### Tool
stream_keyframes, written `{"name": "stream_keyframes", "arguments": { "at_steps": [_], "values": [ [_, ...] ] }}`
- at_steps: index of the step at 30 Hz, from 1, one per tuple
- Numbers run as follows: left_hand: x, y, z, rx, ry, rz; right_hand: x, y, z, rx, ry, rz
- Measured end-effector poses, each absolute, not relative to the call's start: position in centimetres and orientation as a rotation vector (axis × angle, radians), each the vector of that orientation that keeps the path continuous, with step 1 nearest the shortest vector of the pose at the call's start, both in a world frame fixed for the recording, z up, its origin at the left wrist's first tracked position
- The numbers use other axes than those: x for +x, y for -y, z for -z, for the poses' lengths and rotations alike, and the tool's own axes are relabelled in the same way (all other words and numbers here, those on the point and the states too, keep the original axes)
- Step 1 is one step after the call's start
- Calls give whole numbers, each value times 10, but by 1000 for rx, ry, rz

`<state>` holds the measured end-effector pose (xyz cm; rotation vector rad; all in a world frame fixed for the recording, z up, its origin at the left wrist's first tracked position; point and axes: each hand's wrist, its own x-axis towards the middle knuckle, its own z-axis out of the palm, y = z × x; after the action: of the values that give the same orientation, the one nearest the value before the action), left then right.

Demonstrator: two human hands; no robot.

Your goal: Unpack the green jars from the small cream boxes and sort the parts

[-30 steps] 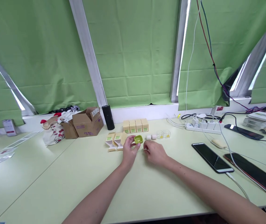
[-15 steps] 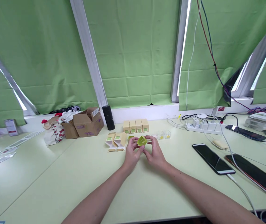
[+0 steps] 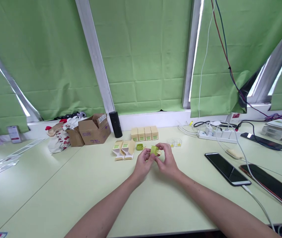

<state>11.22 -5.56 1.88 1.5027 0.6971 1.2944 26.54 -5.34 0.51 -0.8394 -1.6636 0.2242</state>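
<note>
Both my hands meet above the pale green table (image 3: 86,185). My left hand (image 3: 143,163) and my right hand (image 3: 166,161) pinch a small green case (image 3: 154,150) between their fingertips. A second small green case (image 3: 139,146) lies on the table just left of it. Two opened beige cartons (image 3: 123,149) lie further left. A row of several shut beige cartons (image 3: 144,133) stands behind. Two small clear cases (image 3: 174,142) with yellow contents rest to the right.
A black cylinder (image 3: 115,124), a brown cardboard box (image 3: 93,133) and a printed bag (image 3: 58,137) sit at the back left. A white power strip (image 3: 216,134) with cables, a phone (image 3: 227,168) on a cable and a dark tablet (image 3: 274,187) lie on the right.
My right hand has come over from the table and joined the left on the green case. The case has turned between the fingers. A second green case now shows on the table.
</note>
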Motion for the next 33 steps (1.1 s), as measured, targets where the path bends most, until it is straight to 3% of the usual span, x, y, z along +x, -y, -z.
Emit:
{"name": "stream_keyframes", "arguments": {
  "at_steps": [33],
  "values": [
    [99,57,-23,1984,-1062,-1503,270,60,-13,-784,1593,-575]
  ]
}}
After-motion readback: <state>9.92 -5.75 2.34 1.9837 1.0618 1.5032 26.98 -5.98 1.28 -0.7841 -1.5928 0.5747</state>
